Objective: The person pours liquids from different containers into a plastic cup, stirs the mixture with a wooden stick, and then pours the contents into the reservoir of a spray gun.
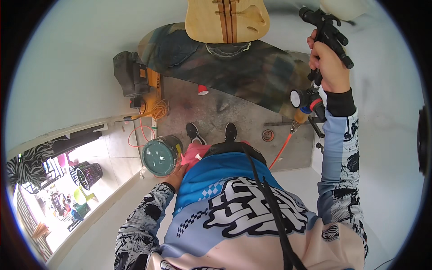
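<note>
My right hand (331, 67) is raised at the upper right, its fingers wrapped around the handle of a black spray gun (330, 33). A pale cup (346, 6) sits at the gun's top end. Below the handle hang a round gauge (297, 98) and an amber-bowled air filter (300, 116), joined to an orange hose (281, 150). Left of the gun, a light wooden guitar body (225, 22) with dark stripes is partly cut off by the view's top. My left hand (177, 176) is low beside my hip, touching pink cloth (194, 154); its fingers are mostly hidden.
A dark, stained board (216, 67) spans the space below the guitar body. A green-lidded bucket (160, 155) stands by my left hand. Beyond it are a yellow-and-black machine (153, 85) and an orange cord (157, 109). A red cup (203, 90) lies on the floor.
</note>
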Demonstrator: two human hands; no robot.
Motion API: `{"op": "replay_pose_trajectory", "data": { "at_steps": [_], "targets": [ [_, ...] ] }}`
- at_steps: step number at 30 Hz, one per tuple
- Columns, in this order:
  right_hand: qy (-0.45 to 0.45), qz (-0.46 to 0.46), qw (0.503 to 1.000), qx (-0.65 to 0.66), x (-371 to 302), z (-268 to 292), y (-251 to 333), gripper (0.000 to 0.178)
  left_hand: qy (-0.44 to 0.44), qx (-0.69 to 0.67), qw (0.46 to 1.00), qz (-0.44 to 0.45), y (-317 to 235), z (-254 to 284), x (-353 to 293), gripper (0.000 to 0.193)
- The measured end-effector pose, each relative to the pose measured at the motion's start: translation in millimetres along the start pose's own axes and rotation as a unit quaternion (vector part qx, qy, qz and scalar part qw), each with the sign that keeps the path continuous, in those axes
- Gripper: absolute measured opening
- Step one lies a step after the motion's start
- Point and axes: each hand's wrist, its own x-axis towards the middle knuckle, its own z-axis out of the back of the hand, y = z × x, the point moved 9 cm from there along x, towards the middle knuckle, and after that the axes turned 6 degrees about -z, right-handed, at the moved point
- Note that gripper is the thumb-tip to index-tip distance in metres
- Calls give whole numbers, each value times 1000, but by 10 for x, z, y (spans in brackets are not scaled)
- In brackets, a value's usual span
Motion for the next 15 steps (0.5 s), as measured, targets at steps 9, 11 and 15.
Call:
{"op": "replay_pose_trajectory", "data": {
  "at_steps": [9, 11, 15],
  "targets": [
    [17, -57, 998, -27, -68, 8, -456, 21, -8, -28, 1000, -11, -136, -9, -33, 70],
    [27, -70, 996, -45, -64, 0, -572, 29, -6, -11, 1000, 18, -193, 6, -41, 72],
    [29, -83, 995, -38, -8, 49, -796, 26, -11, 0, 1000, 12, -78, -69, -62, 73]
  ]
}}
